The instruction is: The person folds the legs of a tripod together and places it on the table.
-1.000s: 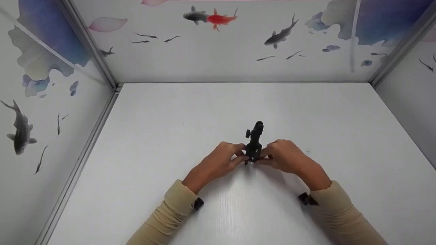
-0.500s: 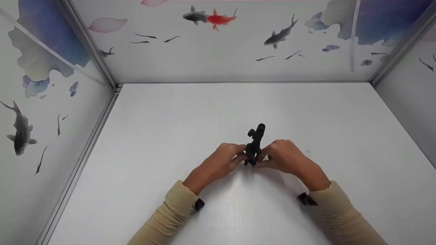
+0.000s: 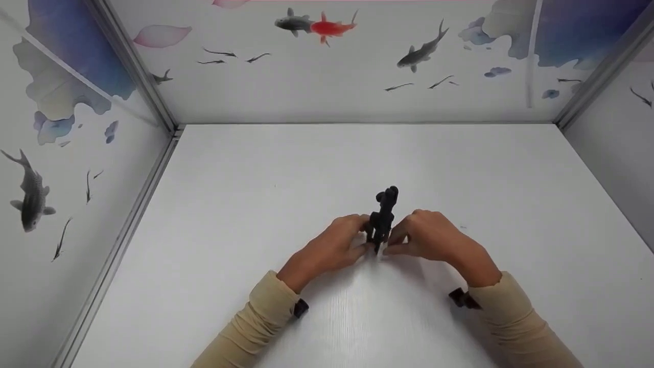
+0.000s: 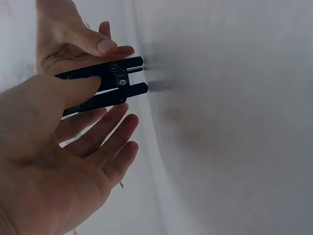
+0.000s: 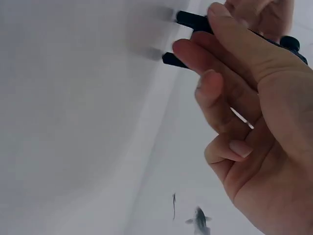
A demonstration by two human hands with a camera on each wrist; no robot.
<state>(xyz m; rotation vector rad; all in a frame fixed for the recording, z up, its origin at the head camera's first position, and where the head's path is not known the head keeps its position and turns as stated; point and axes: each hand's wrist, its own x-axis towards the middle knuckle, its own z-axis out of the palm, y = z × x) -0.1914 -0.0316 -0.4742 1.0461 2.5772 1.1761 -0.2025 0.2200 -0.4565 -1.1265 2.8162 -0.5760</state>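
A small black mini tripod (image 3: 384,210) stands nearly upright between both hands in the head view, its round top pointing away. My left hand (image 3: 337,244) pinches its lower part from the left; in the left wrist view the thumb presses a flat leg (image 4: 134,91) while other fingers spread out. From the right, my right hand (image 3: 434,236) holds it between thumb and index finger. The right wrist view has two leg ends (image 5: 191,20) close to the white surface and a round knob (image 5: 289,43) beyond the thumb. Fingers hide much of the legs.
A white tabletop (image 3: 245,174) lies under the hands. White panels printed with fish enclose it, including the back panel (image 3: 352,92) and the left panel (image 3: 102,168), joined by metal rails. Dark wrist cameras (image 3: 301,308) sit at both beige cuffs.
The mini tripod has turned in the hands, so its side knob now sits closer to its top. Its lower end reaches slightly nearer the person. Both hands stay almost in place, fingers shifting on the legs.
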